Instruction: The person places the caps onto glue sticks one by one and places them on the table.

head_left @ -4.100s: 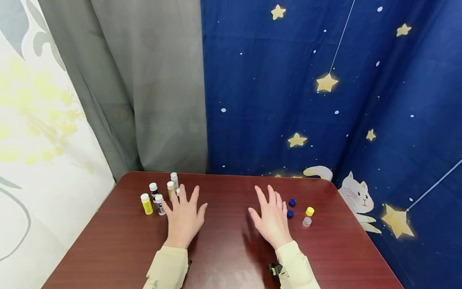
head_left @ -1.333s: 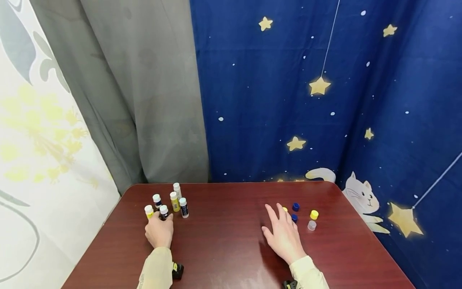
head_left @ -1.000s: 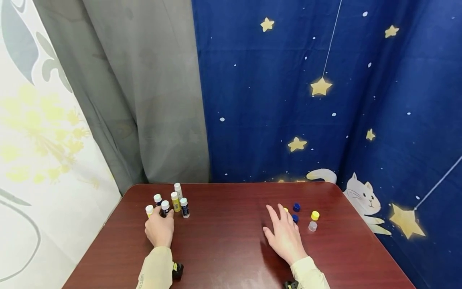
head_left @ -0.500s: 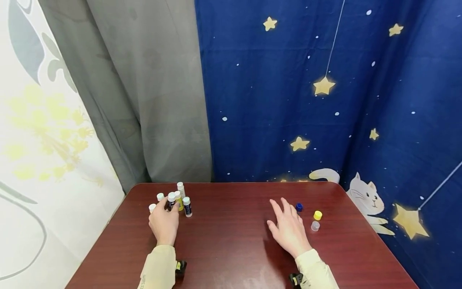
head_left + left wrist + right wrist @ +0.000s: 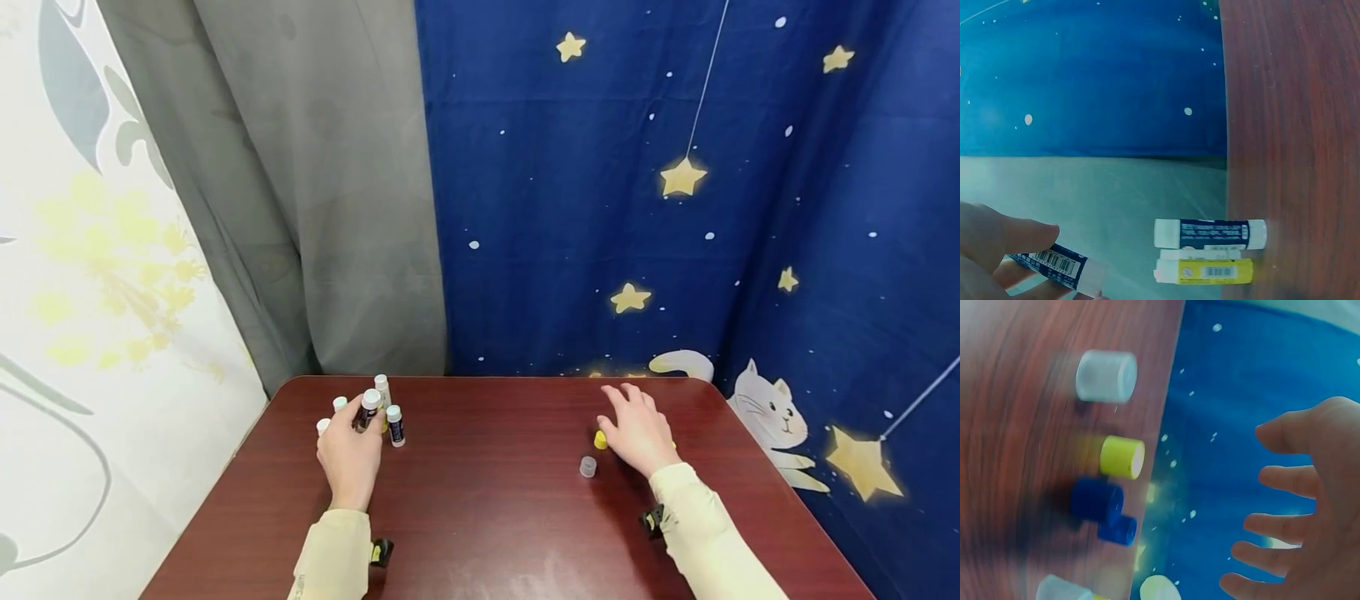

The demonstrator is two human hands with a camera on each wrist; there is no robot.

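My left hand (image 5: 350,458) pinches a dark blue glue stick (image 5: 367,410) with a white cap between thumb and fingers, tilted and off the table in the left wrist view. Beyond it, another dark blue glue stick (image 5: 1213,234) and a yellow one (image 5: 1216,271) stand close together with a white one (image 5: 382,388). Two more white caps (image 5: 340,403) show behind the left hand. My right hand (image 5: 641,429) hovers with spread fingers, holding nothing, over small loose caps: a clear cap (image 5: 1106,376), a yellow cap (image 5: 1122,457) and two blue caps (image 5: 1094,499).
The dark red wooden table (image 5: 480,500) reaches back to a grey curtain (image 5: 367,250) and a blue star-patterned curtain (image 5: 540,250). Another clear cap (image 5: 1063,589) sits at the lower edge of the right wrist view, a bit of yellow beside it.
My left hand has taken hold of the dark blue glue stick and raised it from among the others. My right hand has moved rightward and away over the caps, uncovering a yellow one.
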